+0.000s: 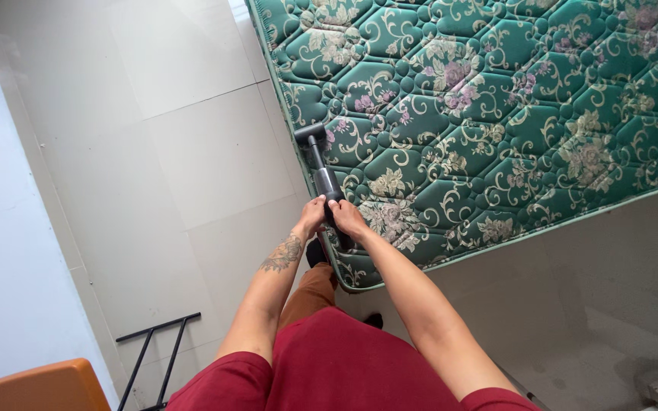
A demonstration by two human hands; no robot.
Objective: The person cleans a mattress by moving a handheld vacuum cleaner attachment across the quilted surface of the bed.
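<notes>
A green quilted mattress (496,114) with a cream and pink flower pattern fills the upper right of the head view. A dark handheld vacuum (323,176) lies along its left edge, its flat nozzle (308,134) pressed on the fabric near the corner seam. My left hand (313,216) and my right hand (346,218) both grip the vacuum's body, side by side, close to the mattress's lower left corner. My forearms reach forward from red sleeves.
Pale floor tiles (192,152) spread out left of the mattress. A black metal frame (154,354) lies on the floor at lower left, beside an orange chair back (36,388). A white wall runs down the left. Rough grey floor (611,304) shows below the mattress.
</notes>
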